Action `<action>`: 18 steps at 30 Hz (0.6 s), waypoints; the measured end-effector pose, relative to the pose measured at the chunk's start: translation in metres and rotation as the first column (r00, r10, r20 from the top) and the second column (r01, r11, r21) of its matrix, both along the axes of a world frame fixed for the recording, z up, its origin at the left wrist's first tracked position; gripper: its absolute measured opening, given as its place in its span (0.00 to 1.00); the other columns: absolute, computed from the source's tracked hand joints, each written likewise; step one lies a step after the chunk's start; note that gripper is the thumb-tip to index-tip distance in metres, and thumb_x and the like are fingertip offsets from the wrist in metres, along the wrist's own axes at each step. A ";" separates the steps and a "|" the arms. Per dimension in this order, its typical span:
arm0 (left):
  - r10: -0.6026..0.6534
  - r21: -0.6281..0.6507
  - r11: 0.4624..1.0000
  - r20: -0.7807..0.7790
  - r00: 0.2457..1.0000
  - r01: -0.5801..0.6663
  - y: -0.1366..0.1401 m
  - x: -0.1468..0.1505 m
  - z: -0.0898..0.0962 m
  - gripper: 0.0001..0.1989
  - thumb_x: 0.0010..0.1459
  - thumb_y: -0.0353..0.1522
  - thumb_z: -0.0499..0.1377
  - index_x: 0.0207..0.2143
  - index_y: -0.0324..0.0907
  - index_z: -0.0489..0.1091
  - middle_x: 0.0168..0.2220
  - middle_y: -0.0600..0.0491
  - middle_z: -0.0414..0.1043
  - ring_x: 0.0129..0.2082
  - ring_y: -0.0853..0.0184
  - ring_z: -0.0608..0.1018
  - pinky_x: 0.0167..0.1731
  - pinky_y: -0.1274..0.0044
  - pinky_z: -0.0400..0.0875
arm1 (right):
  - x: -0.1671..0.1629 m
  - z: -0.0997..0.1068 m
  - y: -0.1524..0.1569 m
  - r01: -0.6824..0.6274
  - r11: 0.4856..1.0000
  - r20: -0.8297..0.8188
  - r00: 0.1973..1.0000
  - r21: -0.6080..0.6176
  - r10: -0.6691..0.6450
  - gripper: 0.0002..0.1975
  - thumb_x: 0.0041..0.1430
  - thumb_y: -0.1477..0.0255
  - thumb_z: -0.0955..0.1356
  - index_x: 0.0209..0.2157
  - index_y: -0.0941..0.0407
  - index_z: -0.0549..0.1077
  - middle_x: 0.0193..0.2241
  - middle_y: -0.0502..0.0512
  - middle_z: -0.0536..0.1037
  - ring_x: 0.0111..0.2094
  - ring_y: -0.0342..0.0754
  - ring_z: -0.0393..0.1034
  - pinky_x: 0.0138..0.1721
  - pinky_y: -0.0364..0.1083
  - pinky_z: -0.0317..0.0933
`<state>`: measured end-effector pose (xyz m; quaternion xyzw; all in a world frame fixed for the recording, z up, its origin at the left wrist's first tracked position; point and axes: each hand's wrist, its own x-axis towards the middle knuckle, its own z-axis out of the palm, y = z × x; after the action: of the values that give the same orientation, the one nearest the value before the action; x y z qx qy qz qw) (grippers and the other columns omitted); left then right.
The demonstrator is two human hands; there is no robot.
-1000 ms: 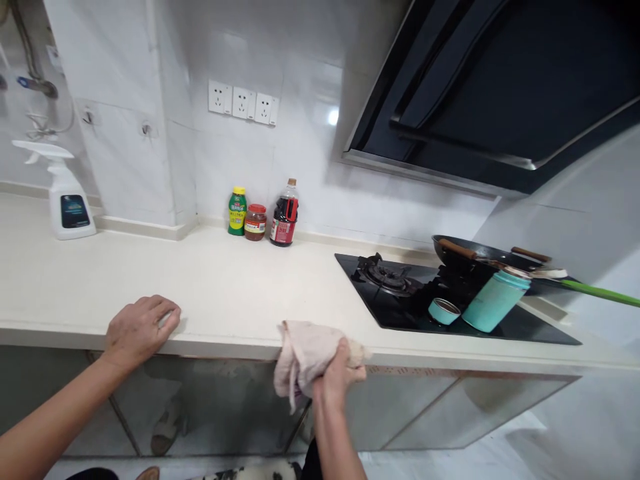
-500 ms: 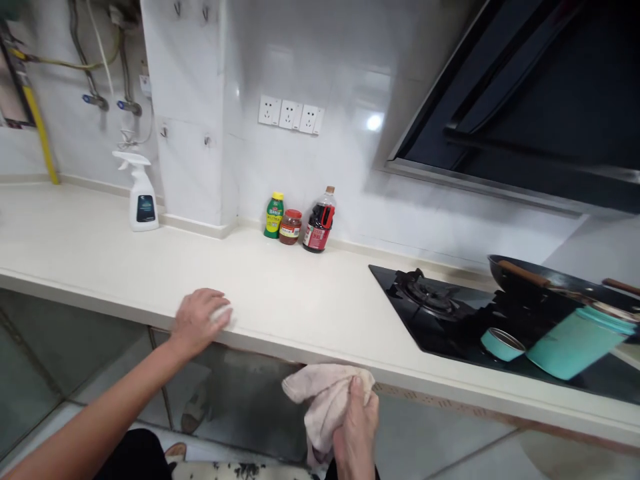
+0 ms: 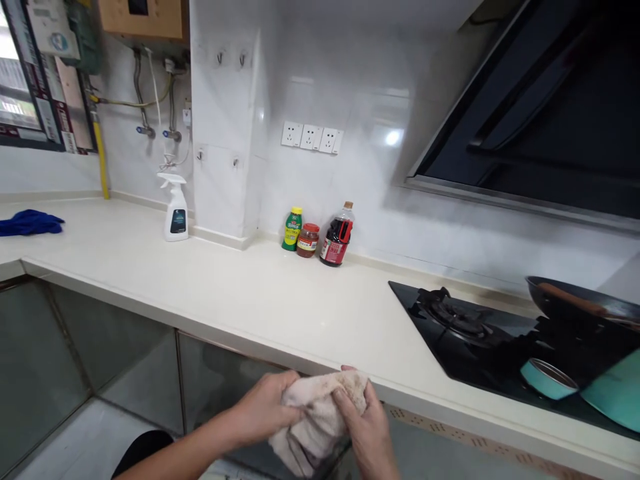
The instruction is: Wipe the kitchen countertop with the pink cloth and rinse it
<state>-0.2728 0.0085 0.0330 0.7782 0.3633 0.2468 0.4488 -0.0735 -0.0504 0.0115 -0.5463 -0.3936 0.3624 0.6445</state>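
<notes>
A blue cloth [image 3: 30,222] lies at the far left of the counter [image 3: 210,293], and a spray bottle [image 3: 175,208] stands by the wall to its right. Further right, against the tiles, stand a green bottle [image 3: 292,229], a red jar [image 3: 307,240] and a dark sauce bottle [image 3: 339,235]. Near the counter's front edge the left hand [image 3: 263,408] and right hand [image 3: 364,427] both clutch a crumpled beige rag [image 3: 320,417] (held just below the edge). On the right sits the black stove [image 3: 470,333], with a wok [image 3: 580,308] and a teal lid [image 3: 549,379]
</notes>
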 end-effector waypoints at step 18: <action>0.057 0.709 0.699 -0.186 0.981 0.094 0.091 -0.001 0.026 0.17 0.60 0.26 0.56 0.51 0.48 0.72 0.51 0.48 0.73 0.52 0.62 0.74 0.52 0.69 0.68 | 0.095 0.014 0.033 -0.209 0.975 0.918 0.396 0.074 0.016 0.14 0.60 0.67 0.65 0.47 0.47 0.76 0.43 0.57 0.71 0.46 0.55 0.67 0.48 0.55 0.64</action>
<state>-0.2742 0.0995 0.0594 0.9151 0.2730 0.2868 0.0764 0.0211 -0.0170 0.0258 -0.5677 -0.7475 0.0119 0.3448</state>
